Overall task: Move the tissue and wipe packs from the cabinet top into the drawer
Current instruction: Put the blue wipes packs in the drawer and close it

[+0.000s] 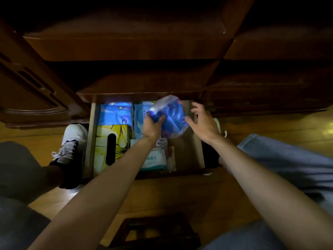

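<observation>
The open drawer [195, 147] lies below me, its right part bare. My left hand [153, 126] grips a blue plastic tissue pack [172, 116] above the drawer's middle. My right hand [202, 123] hovers just right of the pack, fingers spread, thumb close to its edge. Inside the drawer lie a blue tissue pack [116, 113] at the back left, a yellow flowered tissue box [111, 147] in front of it, a light blue pack [141, 120] beside them, and a white wipe pack [155, 160] near the front.
The dark wooden cabinet top [126, 44] overhangs the drawer. My white shoe [72, 141] stands left of the drawer on the wooden floor. A dark stool [155, 231] sits below my arms. My jeans-covered knee [288, 159] is at the right.
</observation>
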The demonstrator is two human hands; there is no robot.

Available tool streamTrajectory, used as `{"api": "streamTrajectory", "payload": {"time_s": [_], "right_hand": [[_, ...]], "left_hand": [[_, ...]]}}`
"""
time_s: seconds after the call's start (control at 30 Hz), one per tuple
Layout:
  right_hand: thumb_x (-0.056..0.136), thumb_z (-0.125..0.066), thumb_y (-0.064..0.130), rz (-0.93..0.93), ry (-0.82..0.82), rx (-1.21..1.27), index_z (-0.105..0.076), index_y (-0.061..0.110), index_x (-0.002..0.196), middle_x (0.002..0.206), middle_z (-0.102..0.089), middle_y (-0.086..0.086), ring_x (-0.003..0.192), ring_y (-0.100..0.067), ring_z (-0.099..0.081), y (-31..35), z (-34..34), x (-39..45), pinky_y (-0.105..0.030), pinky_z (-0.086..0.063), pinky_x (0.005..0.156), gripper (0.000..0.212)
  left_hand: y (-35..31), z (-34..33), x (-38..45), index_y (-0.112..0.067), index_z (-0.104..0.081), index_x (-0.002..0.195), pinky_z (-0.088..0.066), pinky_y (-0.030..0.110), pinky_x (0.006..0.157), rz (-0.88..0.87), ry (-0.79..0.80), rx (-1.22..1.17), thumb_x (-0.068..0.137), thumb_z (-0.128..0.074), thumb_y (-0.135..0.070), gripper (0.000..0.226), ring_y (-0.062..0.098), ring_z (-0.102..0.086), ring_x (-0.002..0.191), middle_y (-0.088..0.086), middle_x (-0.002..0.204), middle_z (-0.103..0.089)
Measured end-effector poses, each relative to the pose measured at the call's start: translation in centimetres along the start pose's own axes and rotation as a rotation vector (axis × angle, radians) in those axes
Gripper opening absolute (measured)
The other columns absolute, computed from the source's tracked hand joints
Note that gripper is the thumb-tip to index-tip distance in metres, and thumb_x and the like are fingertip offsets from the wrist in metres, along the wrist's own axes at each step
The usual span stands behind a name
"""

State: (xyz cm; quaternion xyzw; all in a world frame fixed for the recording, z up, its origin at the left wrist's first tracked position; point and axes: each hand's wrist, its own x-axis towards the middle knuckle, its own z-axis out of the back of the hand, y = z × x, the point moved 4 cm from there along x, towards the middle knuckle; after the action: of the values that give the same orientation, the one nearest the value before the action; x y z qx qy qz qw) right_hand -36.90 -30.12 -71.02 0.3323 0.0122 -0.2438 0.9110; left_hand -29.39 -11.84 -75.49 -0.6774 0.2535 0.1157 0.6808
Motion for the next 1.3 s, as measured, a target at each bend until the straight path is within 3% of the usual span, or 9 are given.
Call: {"api": "streamTrajectory", "payload": {"time_s": [0.1,0.27,0.4,0.57,0.8,0.9,1.03,1.17,1.3], "right_hand": [[0.089,-0.069,0.033,0.046,-0.054,-0.163,-0.033,0.024,0.148,0.142,-0.052,-0.002,0.131,-0.026,-0.045,-0.8,-0.5,0.6,-0.04,-0.043,0.099,0.07],[0.088,-0.071,0.027,0.005,-0.055,-0.126,-0.032,0.017,0.15,0.142,-0.051,-0.006,0.13,-0.029,-0.044,-2.5,-1.8,0.7,-0.042,-0.046,0.102,0.074],[0.088,-0.07,0.024,-0.013,-0.026,-0.074,-0.033,0.017,0.15,0.147,-0.047,-0.004,0.136,-0.027,-0.041,-3.3,-2.4,0.3,-0.043,-0.044,0.109,0.073],[0.087,-0.069,0.026,0.112,0.008,-0.181,-0.036,0.021,0.149,0.149,-0.046,-0.003,0.14,-0.024,-0.036,-2.7,-1.9,-0.2,-0.041,-0.036,0.113,0.07],[0.071,-0.064,0.065,0.405,0.57,-0.891,-0.024,0.017,0.155,0.151,-0.044,-0.008,0.15,-0.025,-0.016,-1.3,-4.4,-2.9,-0.057,0.019,0.116,0.104],[0.08,-0.062,0.055,0.423,0.567,-1.089,-0.025,0.007,0.151,0.139,-0.053,-0.013,0.138,-0.03,-0.037,-0.8,-5.6,-4.1,-0.06,0.012,0.117,0.094],[0.082,-0.065,0.039,0.37,0.567,-1.121,-0.034,0.007,0.144,0.129,-0.058,-0.009,0.124,-0.027,-0.052,-0.2,-6.5,-3.7,-0.059,0.011,0.118,0.076],[0.073,-0.071,0.057,0.362,0.669,-1.087,-0.029,0.015,0.152,0.148,-0.042,-0.012,0.14,-0.031,-0.034,-0.1,-6.9,-2.1,-0.056,0.015,0.117,0.1],[0.063,-0.083,0.055,0.231,0.822,-0.911,-0.033,0.016,0.148,0.155,-0.035,-0.011,0.145,-0.036,-0.017,-0.1,-7.4,-1.0,-0.05,-0.012,0.121,0.106]], "left_hand": [[0.1,-1.0,1.4,0.003,-0.059,0.108,-0.056,0.019,0.064,0.045,0.058,0.195,0.09,-0.07,-0.011,0.025,0.021,-0.065,0.089,0.014,0.105,-0.066],[3.6,-4.1,0.6,0.004,-0.065,0.111,-0.053,0.036,0.082,0.064,0.352,0.738,0.085,-0.075,-0.014,0.033,0.033,-0.066,0.101,0.02,0.106,-0.068],[4.0,-3.7,0.1,-0.008,-0.07,0.099,-0.041,0.029,0.064,-0.039,0.239,1.059,0.079,-0.073,-0.043,0.04,0.022,-0.059,0.077,0.005,0.082,-0.059],[5.1,-3.2,-0.7,-0.007,-0.066,0.091,-0.044,0.009,0.053,0.138,0.356,0.68,0.079,-0.076,-0.001,0.017,0.014,-0.06,0.073,-0.004,0.075,-0.062],[8.1,-4.1,-2.9,0.005,-0.057,0.125,-0.052,0.028,0.08,0.234,0.321,0.548,0.09,-0.061,0.004,0.036,0.029,-0.064,0.107,0.019,0.123,-0.064],[7.8,-3.6,-3.0,-0.007,-0.045,0.143,-0.044,0.038,0.105,0.164,0.413,0.825,0.09,-0.068,-0.016,0.058,0.031,-0.053,0.128,0.014,0.138,-0.055],[6.4,-4.5,-3.8,-0.007,-0.057,0.114,-0.046,0.03,0.08,0.142,0.545,0.997,0.097,-0.055,-0.017,0.019,0.03,-0.062,0.107,0.017,0.117,-0.064],[5.2,-2.6,-3.9,-0.004,-0.064,0.113,-0.05,0.03,0.081,0.012,0.497,1.007,0.095,-0.053,-0.016,0.024,0.03,-0.064,0.104,0.017,0.112,-0.066],[3.8,0.2,-3.3,-0.008,-0.069,0.109,-0.054,0.038,0.077,-0.29,0.327,1.158,0.091,-0.055,-0.011,0.023,0.032,-0.067,0.097,0.016,0.104,-0.071]]}}
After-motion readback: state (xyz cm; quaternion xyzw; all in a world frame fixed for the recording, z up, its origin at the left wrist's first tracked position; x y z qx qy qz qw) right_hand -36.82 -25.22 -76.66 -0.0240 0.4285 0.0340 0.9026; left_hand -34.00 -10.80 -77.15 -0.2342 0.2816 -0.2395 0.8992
